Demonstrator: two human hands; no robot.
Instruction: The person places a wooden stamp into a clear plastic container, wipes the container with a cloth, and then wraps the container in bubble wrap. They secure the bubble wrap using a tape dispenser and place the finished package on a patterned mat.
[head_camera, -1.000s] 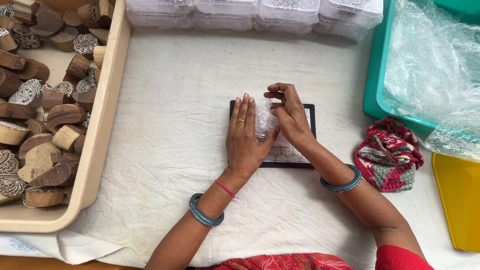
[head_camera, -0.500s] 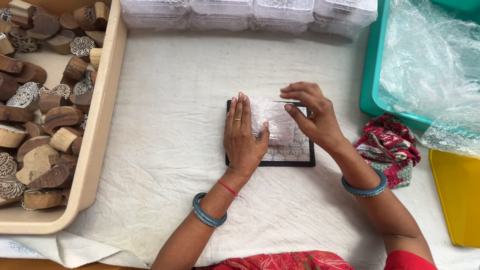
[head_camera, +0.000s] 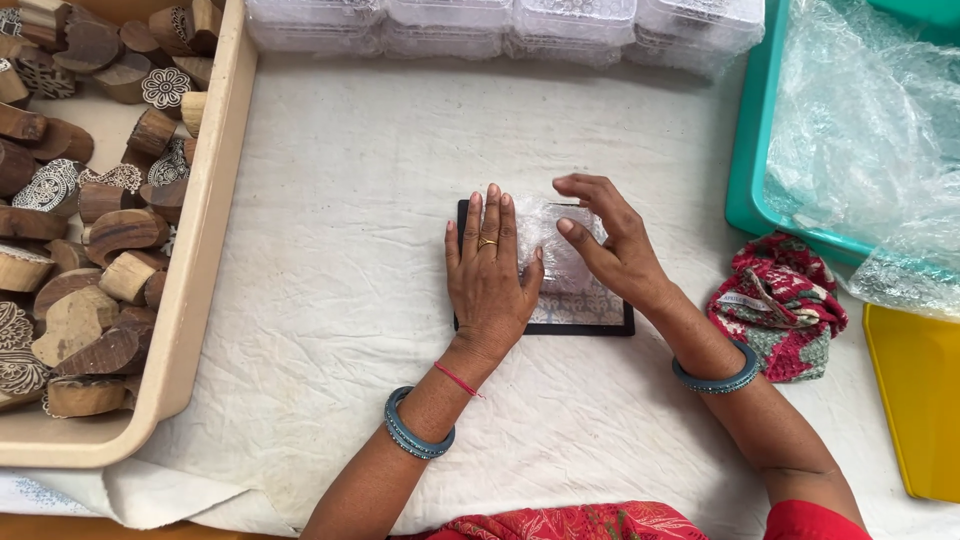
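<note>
far left, a beige plastic tray (head_camera: 205, 250) holds a heap of carved wooden printing blocks (head_camera: 90, 215), some with white-filled floral patterns facing up, others plain brown rounds and wedges. the tray sits on a white cloth-covered table (head_camera: 340, 200). along the top edge of the table runs a row of clear plastic boxes (head_camera: 500, 25), side by side. at centre lies a flat black-framed rectangular tile with a pale patterned face (head_camera: 585, 305), flat on the cloth. the left hand (head_camera: 490, 275) lies palm down with fingers straight and close together, pressing on the tile's left part; a ring on one finger, a thin red thread and a blue-grey bangle at the wrist. a piece of clear bubble wrap (head_camera: 550, 235) lies over the upper part of the tile, just beside the left hand's fingers. the right hand (head_camera: 610, 245) is on the wrap's right side, fingers curved and loosely spread, fingertips touching the wrap, thumb pointing in toward the left hand; cannot tell if it pinches the wrap or only presses it. a blue-grey bangle on that wrist too. right of the forearm, a bunched red, white and green patterned cloth (head_camera: 775, 305) lies on the table. upper right, a teal plastic tray (head_camera: 750, 150) is filled with loose clear bubble wrap sheets (head_camera: 860, 130) spilling over its edge. far right edge, a yellow plastic tray (head_camera: 915, 400), partly out of frame.
</note>
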